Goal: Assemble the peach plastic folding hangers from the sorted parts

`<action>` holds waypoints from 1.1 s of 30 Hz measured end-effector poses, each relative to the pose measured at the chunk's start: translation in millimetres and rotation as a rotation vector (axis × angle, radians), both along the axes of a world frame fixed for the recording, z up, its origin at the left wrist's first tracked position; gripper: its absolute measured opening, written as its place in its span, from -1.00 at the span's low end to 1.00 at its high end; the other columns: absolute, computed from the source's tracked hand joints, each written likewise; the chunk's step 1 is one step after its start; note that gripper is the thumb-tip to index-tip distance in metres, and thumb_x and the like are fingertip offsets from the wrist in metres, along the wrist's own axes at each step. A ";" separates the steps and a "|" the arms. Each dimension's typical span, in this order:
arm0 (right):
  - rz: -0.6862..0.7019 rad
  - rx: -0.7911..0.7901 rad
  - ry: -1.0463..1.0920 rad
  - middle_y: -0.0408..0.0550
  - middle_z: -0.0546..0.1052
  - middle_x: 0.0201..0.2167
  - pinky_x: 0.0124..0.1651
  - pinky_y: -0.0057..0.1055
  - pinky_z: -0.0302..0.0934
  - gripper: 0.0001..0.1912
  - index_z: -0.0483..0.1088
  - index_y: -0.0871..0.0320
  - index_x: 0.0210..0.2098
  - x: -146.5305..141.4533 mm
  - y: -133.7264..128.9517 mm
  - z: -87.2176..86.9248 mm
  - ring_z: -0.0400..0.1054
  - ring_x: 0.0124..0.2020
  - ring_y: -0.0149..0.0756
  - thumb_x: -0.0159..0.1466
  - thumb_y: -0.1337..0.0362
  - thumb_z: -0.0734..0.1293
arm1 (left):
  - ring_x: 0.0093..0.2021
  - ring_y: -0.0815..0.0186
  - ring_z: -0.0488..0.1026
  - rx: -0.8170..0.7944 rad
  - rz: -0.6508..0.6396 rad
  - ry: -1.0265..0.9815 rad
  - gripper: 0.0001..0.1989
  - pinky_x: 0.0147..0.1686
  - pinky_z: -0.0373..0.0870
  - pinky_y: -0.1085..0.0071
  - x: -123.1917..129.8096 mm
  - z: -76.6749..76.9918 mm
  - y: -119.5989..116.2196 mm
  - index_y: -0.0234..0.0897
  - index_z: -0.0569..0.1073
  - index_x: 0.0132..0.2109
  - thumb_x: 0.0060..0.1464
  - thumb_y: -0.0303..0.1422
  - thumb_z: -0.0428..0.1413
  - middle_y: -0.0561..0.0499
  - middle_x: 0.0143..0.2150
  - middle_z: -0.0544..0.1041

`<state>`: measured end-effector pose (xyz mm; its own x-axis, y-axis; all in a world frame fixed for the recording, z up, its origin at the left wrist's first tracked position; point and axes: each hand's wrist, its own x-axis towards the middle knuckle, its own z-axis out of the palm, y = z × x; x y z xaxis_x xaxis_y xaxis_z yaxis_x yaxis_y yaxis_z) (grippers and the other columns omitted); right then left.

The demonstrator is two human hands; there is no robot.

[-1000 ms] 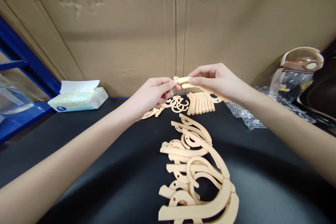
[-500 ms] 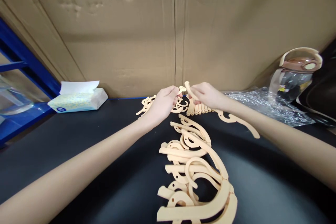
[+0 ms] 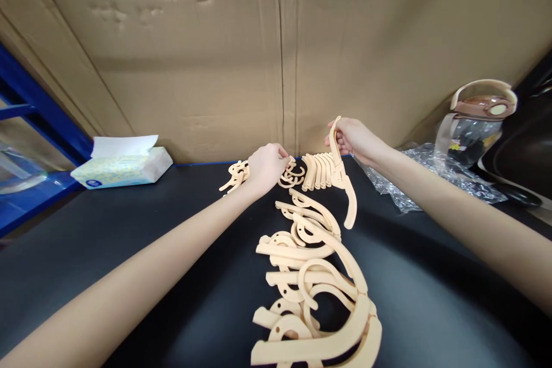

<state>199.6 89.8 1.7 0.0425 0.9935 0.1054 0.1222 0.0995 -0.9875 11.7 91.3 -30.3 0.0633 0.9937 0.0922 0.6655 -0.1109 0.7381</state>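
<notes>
My right hand [image 3: 356, 139] is closed on one arm of a beige plastic folding hanger [image 3: 351, 207], held up at the back right, its other arm hanging down. At the back centre, my left hand [image 3: 268, 165] has its fingers curled together over a small pile of beige hooks [image 3: 293, 175]; what they grip, if anything, is hidden. Between my hands stands a row of curved hanger arms [image 3: 318, 171]. Nearer to me lies a long overlapping stack of folding hangers [image 3: 319, 293]. More small beige pieces [image 3: 235, 175] lie left of my left hand.
A tissue pack [image 3: 123, 167] sits at the left on the black table [image 3: 181, 213]. Crumpled clear plastic wrap [image 3: 414, 178] and a bottle with a handle [image 3: 478, 126] are at the right. A cardboard wall [image 3: 194, 69] rises behind, and a blue frame [image 3: 47, 109] stands far left.
My hands have moved apart. The right hand has carried the hanger rightward and turned it more upright; the left has moved away from it, down over the hooks. The view has shifted slightly.
</notes>
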 end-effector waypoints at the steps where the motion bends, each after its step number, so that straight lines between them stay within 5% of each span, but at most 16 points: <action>1: -0.003 0.009 0.015 -0.17 0.37 -0.68 -0.68 -0.59 -0.09 -0.90 0.12 0.12 -0.35 -0.1 -0.6 1.0 0.08 -0.71 -0.49 0.24 0.42 0.07 | 0.10 0.06 0.30 0.036 0.012 0.005 -0.81 0.09 0.22 0.07 -0.3 0.5 -1.0 -0.29 0.47 -0.13 0.07 -0.37 0.15 -0.10 -0.04 0.48; 6: -0.016 0.071 0.061 -0.09 0.46 -0.54 -0.64 -0.60 0.03 -0.82 0.08 0.12 -0.45 1.9 -4.6 6.1 0.21 -0.62 -0.51 0.17 0.51 0.12 | 0.15 0.03 0.26 0.067 -0.036 -0.101 -0.85 0.05 0.21 0.21 -3.8 6.0 -2.4 -0.27 0.50 -0.25 0.05 -0.31 0.11 -0.10 -0.08 0.54; 10: -0.024 0.225 0.092 -0.10 0.50 -0.45 -0.53 -0.55 0.19 -0.77 0.07 0.11 -0.46 3.7 -5.1 7.8 0.33 -0.52 -0.49 0.11 0.54 0.20 | -0.21 0.20 0.49 -0.162 -0.222 -0.286 -0.51 -0.25 0.38 0.33 -13.6 18.5 -2.5 -0.33 0.53 -0.31 0.23 -0.11 -0.17 -0.15 -0.25 0.58; 12: 0.004 0.277 0.048 -0.09 0.52 -0.39 -0.42 -0.47 0.28 -0.73 0.06 0.10 -0.47 4.8 -5.2 8.1 0.39 -0.46 -0.45 0.08 0.54 0.24 | -0.39 0.32 0.47 -0.266 -0.289 -0.376 -0.59 -0.34 0.39 0.40 -18.4 24.8 -4.9 -0.36 0.52 -0.32 0.23 -0.18 -0.10 -0.12 -0.38 0.56; 16: 0.088 0.432 -0.478 -0.11 0.51 -0.39 -0.35 -0.40 0.25 -0.78 0.20 0.13 -0.40 4.2 -11.6 8.4 0.40 -0.41 -0.36 0.04 0.45 0.35 | -0.62 0.52 0.27 -0.300 -0.279 -0.526 -0.78 -0.53 0.29 0.56 -20.8 31.1 -17.6 -0.37 0.38 -0.42 0.20 -0.45 -0.02 0.08 -0.58 0.36; 20: 0.111 0.662 -1.218 -0.05 0.54 -0.35 -0.40 -0.39 0.06 -0.87 0.35 0.13 -0.21 -10.0 -27.9 4.3 0.39 -0.37 -0.28 0.26 0.26 0.24 | -0.71 0.57 0.12 -0.279 -0.246 -0.595 -0.72 -0.71 0.06 0.60 -17.1 31.9 -33.3 -0.32 0.28 -0.42 0.27 -0.42 -0.15 0.12 -0.60 0.29; 23: 0.088 0.684 -1.472 0.05 0.54 -0.34 -0.47 -0.39 -0.10 -0.79 0.37 0.18 -0.23 -25.9 -40.2 -3.4 0.38 -0.41 -0.25 0.34 0.25 0.14 | -0.74 0.57 0.05 -0.279 -0.248 -0.593 -0.72 -0.74 -0.04 0.61 -17.8 33.8 -40.0 -0.29 0.22 -0.42 0.28 -0.39 -0.18 0.15 -0.64 0.23; 27: -0.028 0.648 -1.468 0.11 0.53 -0.38 -0.50 -0.37 -0.19 -0.73 0.35 0.21 -0.22 -41.1 -51.2 -12.6 0.33 -0.49 -0.27 0.37 0.28 0.06 | -0.76 0.56 -0.04 -0.274 -0.264 -0.523 -0.72 -0.75 -0.13 0.59 -23.6 36.1 -42.6 -0.26 0.20 -0.44 0.26 -0.36 -0.15 0.20 -0.68 0.10; 33: 0.183 0.332 -0.917 -0.05 0.44 -0.61 -0.46 -0.42 -0.01 -0.73 0.36 0.21 -0.48 -49.4 -52.3 -6.8 0.24 -0.59 -0.37 0.29 0.37 0.12 | -0.73 0.53 0.00 -0.032 -0.190 -0.331 -0.66 -0.69 -0.09 0.55 -21.8 31.9 -49.6 -0.26 0.20 -0.50 0.25 -0.27 -0.12 0.19 -0.68 0.07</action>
<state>150.2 37.5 -5.1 -0.3457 0.8907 0.2951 0.7802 0.4476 -0.4370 -10.1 41.7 1.6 0.2184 0.9699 0.1075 0.3602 -0.1825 0.9148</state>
